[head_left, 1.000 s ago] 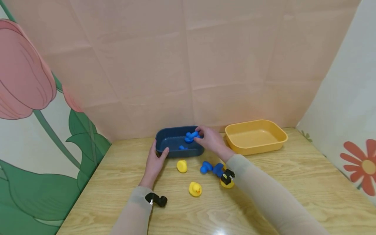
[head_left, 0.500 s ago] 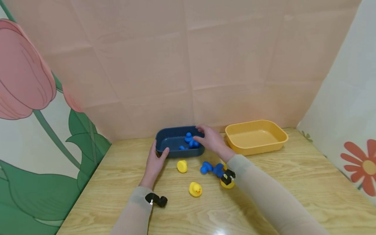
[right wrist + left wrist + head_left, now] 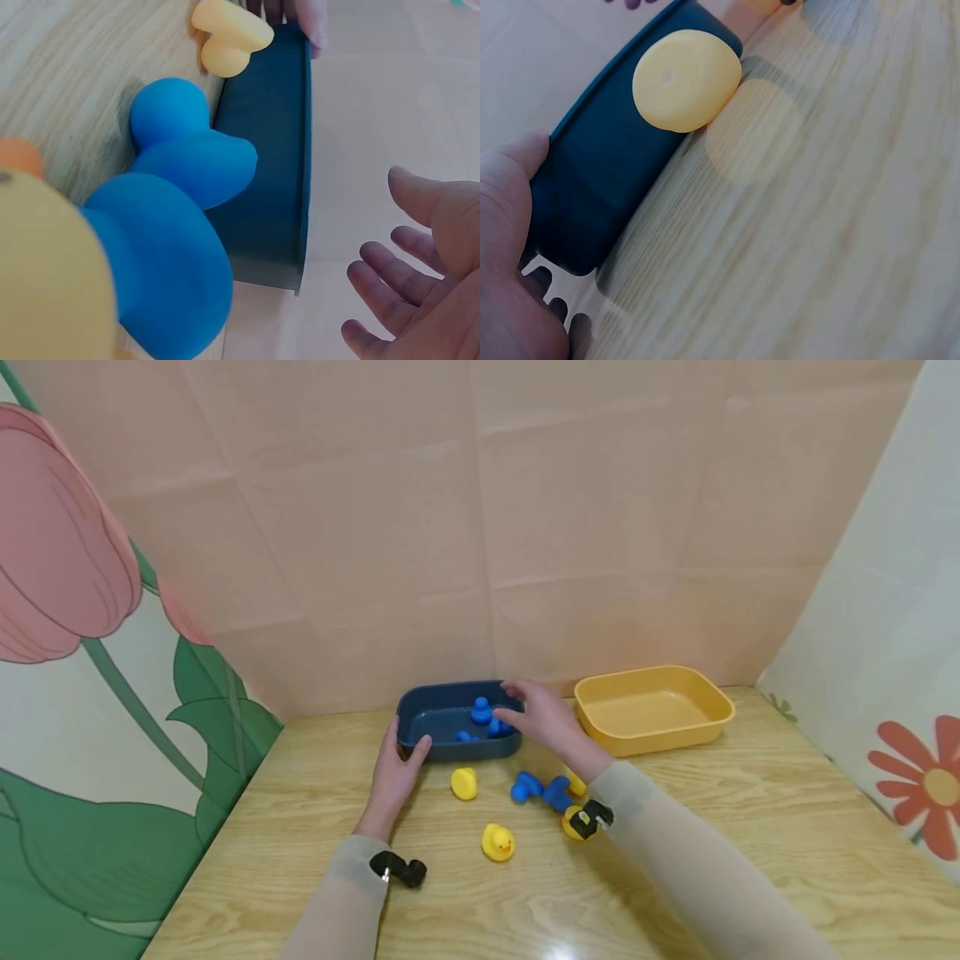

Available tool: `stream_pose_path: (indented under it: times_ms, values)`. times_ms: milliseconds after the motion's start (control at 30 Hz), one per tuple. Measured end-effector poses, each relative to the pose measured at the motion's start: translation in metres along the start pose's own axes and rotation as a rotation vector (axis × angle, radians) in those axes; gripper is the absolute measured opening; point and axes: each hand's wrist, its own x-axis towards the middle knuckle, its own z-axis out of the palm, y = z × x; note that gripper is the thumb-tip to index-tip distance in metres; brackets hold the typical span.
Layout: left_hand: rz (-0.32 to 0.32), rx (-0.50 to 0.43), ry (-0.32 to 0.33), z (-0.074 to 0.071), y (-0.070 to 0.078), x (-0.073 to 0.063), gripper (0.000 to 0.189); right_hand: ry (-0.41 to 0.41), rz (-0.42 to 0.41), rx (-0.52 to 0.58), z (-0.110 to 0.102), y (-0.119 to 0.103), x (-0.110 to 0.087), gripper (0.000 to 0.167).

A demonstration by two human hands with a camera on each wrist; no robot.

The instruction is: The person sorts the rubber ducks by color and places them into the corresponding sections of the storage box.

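Two loose blue toys (image 3: pixel 527 787) are lying mid-tabletop (image 3: pixel 697 835); by the back edge, the left hand (image 3: pixel 397 777) is clasping the navy tray (image 3: pixel 476 752), the right hand (image 3: pixel 547 720) (fingers apart, holding nothing) arching beside the tray's blue toys (image 3: pixel 482 711). Loading blue seems underway; the next move is probably calling for fetching that loose pair.

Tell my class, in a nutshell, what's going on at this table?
A person's left hand grips the left end of a navy tray, while the right hand is at its right end, fingers relaxed and holding nothing. Three blue toy ducks show inside the tray. Two more blue ducks and several yellow toy ducks lie in front on the wooden table. A yellow tray stands to the right.
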Motion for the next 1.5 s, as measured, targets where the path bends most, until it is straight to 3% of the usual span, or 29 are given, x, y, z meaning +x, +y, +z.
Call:
stream_pose_path:
  times_ms: [333,700,1100,1500]
  values:
    - [0.017,0.008,0.006,-0.001,0.001,0.001,0.094,0.002,0.025,0.061,-0.010,-0.004,-0.024,0.059]
    - [0.023,0.007,0.001,0.000,0.004,-0.001,0.096,0.015,-0.020,0.076,-0.014,0.005,-0.053,0.059]
    - [0.011,-0.003,0.006,0.000,0.000,-0.001,0.101,-0.049,-0.030,0.052,-0.011,0.008,-0.075,0.058]
    - [0.018,-0.009,0.007,0.000,0.000,-0.001,0.096,-0.119,-0.056,0.047,-0.008,0.017,-0.083,0.055]
